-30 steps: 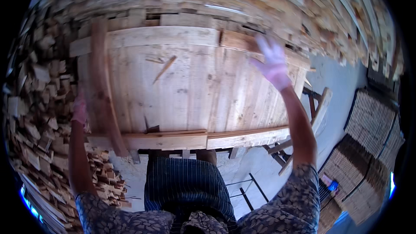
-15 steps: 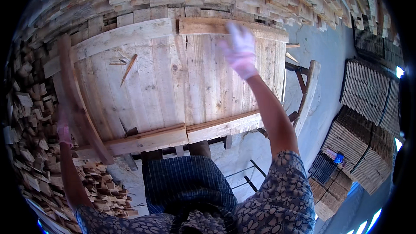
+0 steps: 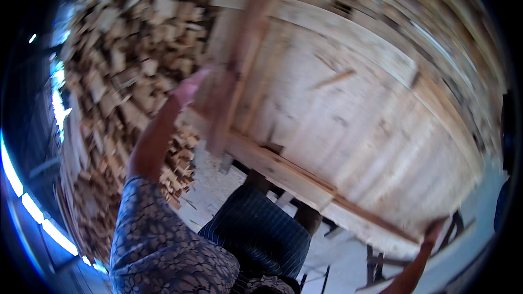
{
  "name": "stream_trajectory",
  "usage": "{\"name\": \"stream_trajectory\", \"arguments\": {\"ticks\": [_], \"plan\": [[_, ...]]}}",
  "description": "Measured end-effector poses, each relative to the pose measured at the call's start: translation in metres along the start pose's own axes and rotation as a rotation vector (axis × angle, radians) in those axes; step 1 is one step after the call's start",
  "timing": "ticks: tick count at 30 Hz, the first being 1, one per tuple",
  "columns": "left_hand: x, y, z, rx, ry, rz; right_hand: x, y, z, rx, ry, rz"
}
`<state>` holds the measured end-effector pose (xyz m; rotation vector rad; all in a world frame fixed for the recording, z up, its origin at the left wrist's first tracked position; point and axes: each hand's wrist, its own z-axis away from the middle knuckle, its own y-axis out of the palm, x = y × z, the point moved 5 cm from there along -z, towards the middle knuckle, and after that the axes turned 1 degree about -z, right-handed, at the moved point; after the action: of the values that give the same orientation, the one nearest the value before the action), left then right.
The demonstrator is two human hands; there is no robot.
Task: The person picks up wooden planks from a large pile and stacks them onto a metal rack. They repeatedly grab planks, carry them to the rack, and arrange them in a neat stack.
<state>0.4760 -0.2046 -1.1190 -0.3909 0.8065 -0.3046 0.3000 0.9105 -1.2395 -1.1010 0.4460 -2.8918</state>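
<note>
A wide panel of pale planks [image 3: 348,125] lies on a workbench before me, bordered by a far rail [image 3: 338,30] and a near rail [image 3: 283,170]. Across its left end runs a reddish-brown board [image 3: 239,65], smeared by motion. My left hand [image 3: 189,88], in a pinkish glove, is beside that board; its fingers are blurred, and I cannot tell whether they grip it. My right hand [image 3: 434,231] is down at the panel's near right corner, its fingers also unclear. A thin wood splinter [image 3: 334,78] rests on the planks.
A big heap of short wood offcuts [image 3: 125,92] rises at the left. Stacked long boards [image 3: 447,38] line the far side. Bench legs and dark metal bars [image 3: 376,264] stand below the near right corner.
The view has swung left, so the panel appears tilted and shifted right. My right hand has moved from the far rail to the near right corner. My left hand stays by the crosswise board.
</note>
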Motion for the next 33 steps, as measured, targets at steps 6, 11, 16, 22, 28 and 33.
{"name": "stream_trajectory", "arguments": {"ticks": [6, 11, 16, 22, 28, 33], "plan": [[-0.076, 0.008, 0.023, -0.266, -0.516, 0.211, 0.045, 0.024, 0.017, -0.232, -0.184, 0.425], [-0.049, 0.018, -0.006, -0.385, -0.444, 0.323, 0.100, 0.046, 0.026, -0.214, -0.111, 1.279], [-0.100, 0.000, 0.057, -0.541, -0.137, -0.470, 0.181, 0.197, 0.120, -0.035, -0.391, 1.716], [-0.033, 0.144, 0.288, -0.276, -0.195, 0.053, 0.125, 0.417, 0.276, 0.750, -1.097, 1.403], [-0.025, 0.237, 0.527, -0.194, -0.674, 0.212, 0.102, 0.611, 0.550, 1.293, -0.844, 0.752], [0.067, 0.288, 0.583, -0.400, -0.790, 0.697, 0.039, 0.648, 0.682, 1.634, -0.912, 0.955]]}}
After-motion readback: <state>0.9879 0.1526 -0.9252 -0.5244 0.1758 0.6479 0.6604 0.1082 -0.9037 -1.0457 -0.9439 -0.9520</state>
